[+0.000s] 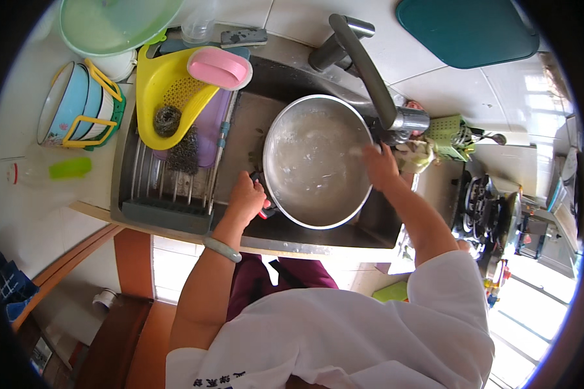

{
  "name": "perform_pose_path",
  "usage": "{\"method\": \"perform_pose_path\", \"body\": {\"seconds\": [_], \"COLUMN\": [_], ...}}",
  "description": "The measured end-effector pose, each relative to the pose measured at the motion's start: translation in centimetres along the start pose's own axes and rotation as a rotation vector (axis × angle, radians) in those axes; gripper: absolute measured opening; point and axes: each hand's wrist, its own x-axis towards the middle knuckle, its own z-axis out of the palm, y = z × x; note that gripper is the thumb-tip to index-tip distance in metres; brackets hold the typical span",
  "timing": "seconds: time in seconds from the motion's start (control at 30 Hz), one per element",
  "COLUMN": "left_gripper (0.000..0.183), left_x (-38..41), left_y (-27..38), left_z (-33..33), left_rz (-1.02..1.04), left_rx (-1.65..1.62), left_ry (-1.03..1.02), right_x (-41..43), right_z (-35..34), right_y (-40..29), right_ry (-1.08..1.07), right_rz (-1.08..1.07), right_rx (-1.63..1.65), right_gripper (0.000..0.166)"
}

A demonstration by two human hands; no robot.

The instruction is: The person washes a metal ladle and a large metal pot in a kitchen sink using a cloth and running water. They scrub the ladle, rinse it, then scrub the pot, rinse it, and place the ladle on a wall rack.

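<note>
A wide metal pan (316, 165) holding cloudy water is held within the sink (246, 126). At the pan's left side, my left hand (249, 197) is closed around its dark handle, which has a red part. My right hand (380, 167) is at the pan's right rim; its fingertips are blurred, so whether they grip the rim or something else cannot be told. The grey faucet (374, 82) reaches over the pan's upper right edge, close above my right hand.
Left in the sink, a rack (168, 216) carries a purple board (214, 126), a yellow strainer basket (148, 97), steel scourers (167, 120) and a pink-handled brush (219, 68). Blue bowls (78, 102) stand farther left. A green utensil basket (445, 136) and a gas stove (482, 204) are at the right.
</note>
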Motion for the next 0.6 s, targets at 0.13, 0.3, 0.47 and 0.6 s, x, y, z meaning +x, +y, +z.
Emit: {"method": "perform_pose_path", "body": {"seconds": [0.13,0.3,0.47,0.6], "left_gripper": [0.011,0.022,0.030,0.031], "left_x": [-0.5,-0.5,-0.7,-0.6], "left_y": [0.4,-0.1,0.3,0.1], "left_z": [1.0,1.6,0.8,0.6], "left_rz": [0.027,0.047,0.008,0.001], "left_rx": [0.007,0.051,0.073,0.105], "left_ry": [-0.009,-0.013,-0.036,-0.054], "right_x": [-6.2,1.8,-1.1,-1.5], "right_z": [-3.3,-12.1,-1.8,2.5], "right_y": [-8.8,-15.4,-17.5,-8.4], "right_ry": [-0.465,-0.271,-0.163,-0.544], "right_rz": [0.059,-0.295,-0.376,0.071], "right_rx": [0.567,1.451,1.348,0.578], "right_gripper": [0.033,0.049,0.061,0.039]}}
